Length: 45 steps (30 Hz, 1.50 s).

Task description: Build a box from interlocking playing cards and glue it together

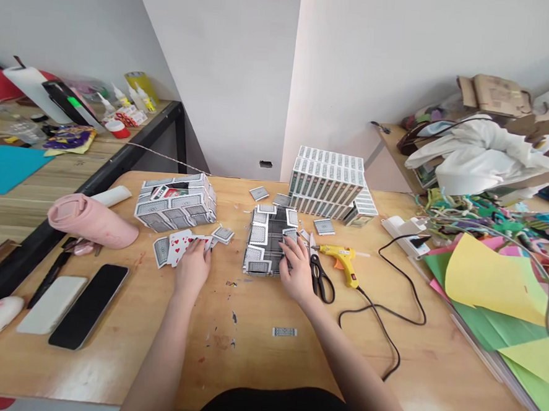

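My left hand (193, 264) lies over a loose spread of playing cards (178, 244), some showing red hearts. Its fingers are stretched out and touch the cards; no firm grip shows. With fingers apart, my right hand (297, 267) rests on the right side of an open-topped box made of playing cards (256, 234), dark inside. Behind the left hand stands another card-covered box (176, 202) with a gap in its top. A single patterned strip of card (285, 332) lies nearer to me.
Black-handled scissors (319, 276) and a yellow glue gun (345, 262) with a trailing cord lie to the right. Card packs (327, 181) are stacked at the back. A phone (89, 306) and a pink roll (92, 219) are left; coloured sheets (493, 287) far right.
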Available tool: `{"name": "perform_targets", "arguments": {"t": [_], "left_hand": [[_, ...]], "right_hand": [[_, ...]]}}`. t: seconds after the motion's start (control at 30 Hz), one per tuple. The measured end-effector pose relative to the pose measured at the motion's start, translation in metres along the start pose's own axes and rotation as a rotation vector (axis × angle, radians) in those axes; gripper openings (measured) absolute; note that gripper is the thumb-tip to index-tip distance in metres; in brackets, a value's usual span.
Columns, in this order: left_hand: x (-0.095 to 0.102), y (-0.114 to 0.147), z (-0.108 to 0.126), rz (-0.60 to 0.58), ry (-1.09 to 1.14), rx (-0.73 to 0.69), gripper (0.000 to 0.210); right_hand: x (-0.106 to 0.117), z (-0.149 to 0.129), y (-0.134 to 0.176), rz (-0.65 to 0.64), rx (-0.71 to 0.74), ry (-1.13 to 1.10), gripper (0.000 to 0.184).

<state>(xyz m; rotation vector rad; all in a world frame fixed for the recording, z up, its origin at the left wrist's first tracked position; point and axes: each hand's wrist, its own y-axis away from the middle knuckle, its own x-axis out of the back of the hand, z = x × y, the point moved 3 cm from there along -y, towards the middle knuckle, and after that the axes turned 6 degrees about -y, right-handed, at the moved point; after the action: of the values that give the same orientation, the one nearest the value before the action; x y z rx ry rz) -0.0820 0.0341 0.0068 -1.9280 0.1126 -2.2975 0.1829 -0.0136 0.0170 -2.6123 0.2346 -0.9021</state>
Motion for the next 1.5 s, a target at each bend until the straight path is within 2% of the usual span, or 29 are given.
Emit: {"name": "perform_targets", "arguments": {"t": [0.1, 0.2, 0.27, 0.3, 0.37, 0.43, 0.47, 0.53, 0.63, 0.77, 0.87, 0.97, 1.03, 1.17, 1.3, 1.4, 1.5], "left_hand": [[0.012, 0.0, 0.002, -0.012, -0.015, 0.025, 0.037], [0.038, 0.007, 0.011, 0.075, 0.038, 0.125, 0.034], [0.059, 0.017, 0.027, 0.199, 0.247, 0.13, 0.026], [0.069, 0.022, 0.039, 0.203, 0.414, 0.085, 0.023], [0.081, 0.034, 0.068, 0.097, 0.779, 0.022, 0.022], [0.085, 0.044, 0.1, -0.079, 1.062, -0.046, 0.023], [0.086, 0.048, 0.115, -0.153, 1.145, -0.086, 0.022], [0.085, 0.051, 0.134, -0.194, 1.204, -0.157, 0.018], [0.079, 0.046, 0.142, -0.184, 1.069, -0.319, 0.017], [0.07, 0.036, 0.132, -0.151, 0.674, -0.525, 0.017], [0.061, 0.031, 0.129, -0.146, 0.466, -0.615, 0.026], [0.055, 0.027, 0.133, -0.141, 0.385, -0.676, 0.033], [0.054, 0.023, 0.138, -0.163, 0.332, -0.699, 0.029], [0.061, 0.012, 0.149, -0.31, 0.055, -0.731, 0.016], [0.071, 0.003, 0.166, -0.545, -0.146, -0.825, 0.012], [0.071, -0.001, 0.178, -0.641, -0.226, -0.905, 0.01], [0.066, -0.006, 0.182, -0.711, -0.202, -0.957, 0.011]], "right_hand": [[0.008, 0.0, -0.003, -0.079, -0.004, -0.033, 0.041], [0.026, -0.004, -0.007, -0.074, -0.004, -0.052, 0.042], [0.043, -0.011, -0.01, 0.011, -0.034, -0.065, 0.04], [0.051, -0.017, -0.012, 0.046, -0.058, -0.087, 0.037], [0.06, -0.028, -0.014, 0.002, -0.147, -0.191, 0.03], [0.06, -0.042, -0.014, -0.197, -0.186, -0.35, 0.027], [0.059, -0.048, -0.014, -0.277, -0.188, -0.393, 0.023], [0.059, -0.053, -0.013, -0.34, -0.186, -0.412, 0.019], [0.061, -0.044, -0.009, -0.283, -0.181, -0.31, 0.016], [0.063, -0.018, 0.005, -0.212, -0.282, -0.275, 0.016], [0.06, -0.004, 0.015, -0.142, -0.365, -0.348, 0.017], [0.056, 0.003, 0.021, -0.089, -0.4, -0.417, 0.019], [0.054, 0.006, 0.022, -0.075, -0.411, -0.412, 0.02], [0.05, 0.013, 0.023, -0.074, -0.41, -0.413, 0.022], [0.042, 0.018, 0.024, -0.022, -0.461, -0.599, 0.027], [0.039, 0.017, 0.025, 0.053, -0.503, -0.747, 0.028], [0.038, 0.014, 0.027, 0.123, -0.523, -0.8, 0.027]]}}
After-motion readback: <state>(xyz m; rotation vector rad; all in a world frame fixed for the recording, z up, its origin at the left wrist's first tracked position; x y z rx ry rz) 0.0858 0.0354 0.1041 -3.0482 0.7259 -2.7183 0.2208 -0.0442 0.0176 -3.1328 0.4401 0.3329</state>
